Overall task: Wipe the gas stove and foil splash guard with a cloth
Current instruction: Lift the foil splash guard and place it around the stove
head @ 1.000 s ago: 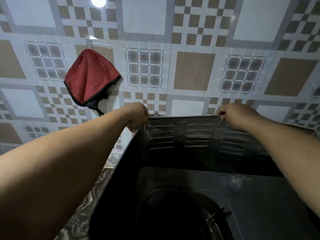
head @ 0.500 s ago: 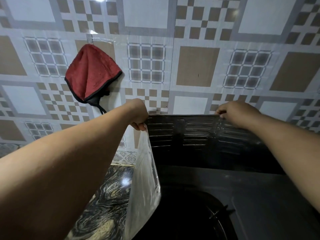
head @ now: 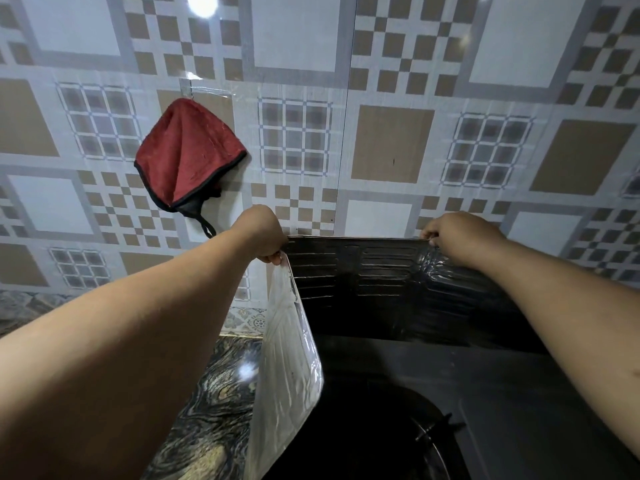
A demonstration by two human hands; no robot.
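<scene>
The foil splash guard (head: 374, 282) stands upright behind and to the left of the black gas stove (head: 485, 393). Its back panel is dark and ribbed; its left side panel (head: 287, 368) shines silver and angles toward me. My left hand (head: 263, 233) pinches the guard's top left corner. My right hand (head: 460, 237) pinches the top edge further right. A burner grate (head: 429, 438) shows at the stove's lower part. A red cloth (head: 187, 154) with black trim hangs on the tiled wall, up and left of my left hand, apart from both hands.
A patterned tile wall (head: 391, 147) rises right behind the guard. A dark marbled countertop (head: 214, 410) lies left of the stove, under my left forearm. A clear adhesive hook strip (head: 204, 90) holds the cloth.
The guard's left side panel has swung from dark and edge-on to a bright silver face turned toward me. Both hands stay gripped on the top edge; the view shifted slightly.
</scene>
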